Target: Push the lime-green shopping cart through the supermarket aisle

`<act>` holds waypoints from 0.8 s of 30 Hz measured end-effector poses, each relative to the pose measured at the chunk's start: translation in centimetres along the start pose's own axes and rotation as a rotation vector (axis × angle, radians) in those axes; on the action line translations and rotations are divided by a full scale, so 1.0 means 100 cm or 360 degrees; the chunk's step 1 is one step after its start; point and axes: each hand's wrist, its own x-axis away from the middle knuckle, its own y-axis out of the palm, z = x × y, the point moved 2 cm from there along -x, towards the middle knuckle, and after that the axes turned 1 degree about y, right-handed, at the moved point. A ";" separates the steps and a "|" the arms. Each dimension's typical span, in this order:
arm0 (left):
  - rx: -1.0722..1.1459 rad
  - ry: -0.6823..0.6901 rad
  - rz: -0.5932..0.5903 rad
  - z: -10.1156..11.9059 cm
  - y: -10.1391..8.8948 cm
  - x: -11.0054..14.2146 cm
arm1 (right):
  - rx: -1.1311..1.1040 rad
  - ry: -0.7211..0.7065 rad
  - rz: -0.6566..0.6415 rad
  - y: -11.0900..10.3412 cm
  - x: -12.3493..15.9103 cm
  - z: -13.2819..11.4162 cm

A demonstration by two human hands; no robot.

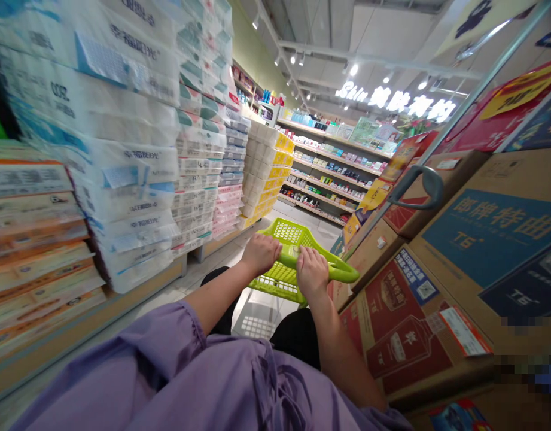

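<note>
A lime-green shopping cart with a perforated plastic basket stands directly in front of me. My left hand is wrapped around the left part of its handle. A short way to the right, my right hand grips the same bar, fingers curled over the top. Bare basket mesh shows between and beyond my arms; part of it is hidden behind my hands.
Tall stacks of wrapped tissue packs line the left side. Cardboard cartons are piled close on the right, beside a pole with a grey hook-shaped handle. Stocked shelves stand across the far end of the tiled aisle.
</note>
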 end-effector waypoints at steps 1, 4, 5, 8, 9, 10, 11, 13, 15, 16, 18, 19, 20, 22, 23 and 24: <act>0.0012 0.0089 0.0039 0.005 0.001 0.003 | -0.0003 -0.0001 -0.0005 0.000 0.000 0.000; 0.0055 0.0343 0.0166 0.011 0.006 0.015 | -0.0011 -0.0015 -0.0002 -0.001 0.000 0.000; 0.0058 0.0377 0.0190 0.008 0.008 0.019 | -0.0011 -0.0021 0.0001 -0.001 0.000 0.000; 0.0048 0.0303 0.0231 -0.008 0.014 0.025 | -0.0009 -0.0030 -0.0007 -0.001 0.000 0.000; 0.0048 0.0239 0.0249 -0.013 0.015 0.026 | -0.0008 -0.0025 -0.0014 0.000 0.000 0.000; 0.0050 0.0173 0.0270 -0.016 0.016 0.026 | -0.0005 -0.0016 -0.0020 0.000 0.000 -0.001; 0.0054 0.0117 0.0286 -0.016 0.017 0.026 | -0.0001 -0.0002 -0.0023 0.001 0.000 -0.001; 0.0071 0.0097 0.0292 -0.010 0.017 0.025 | 0.0005 0.0024 -0.0024 0.001 -0.001 -0.002; 0.0100 0.0205 0.0261 0.001 0.017 0.025 | 0.0009 0.0033 -0.0026 0.002 -0.002 -0.002; 0.0118 0.0271 0.0238 0.006 0.016 0.025 | 0.0011 0.0031 -0.0030 0.002 -0.002 -0.002; 0.0151 0.0356 0.0194 0.008 0.014 0.024 | 0.0016 0.0023 -0.0040 0.003 -0.002 -0.001; 0.0162 0.0340 0.0184 0.005 0.012 0.023 | 0.0018 0.0019 -0.0043 0.003 -0.002 0.000; 0.0168 0.0283 0.0181 0.000 0.010 0.022 | 0.0018 0.0015 -0.0043 0.004 -0.001 0.000; 0.0164 0.0110 0.0191 -0.011 0.007 0.020 | 0.0012 0.0006 -0.0033 0.004 -0.002 0.000; 0.0154 0.0028 0.0198 -0.015 0.005 0.019 | 0.0009 0.0006 -0.0026 0.004 -0.002 0.000; 0.0142 -0.0035 0.0208 -0.017 0.004 0.018 | 0.0008 0.0009 -0.0018 0.005 -0.002 -0.001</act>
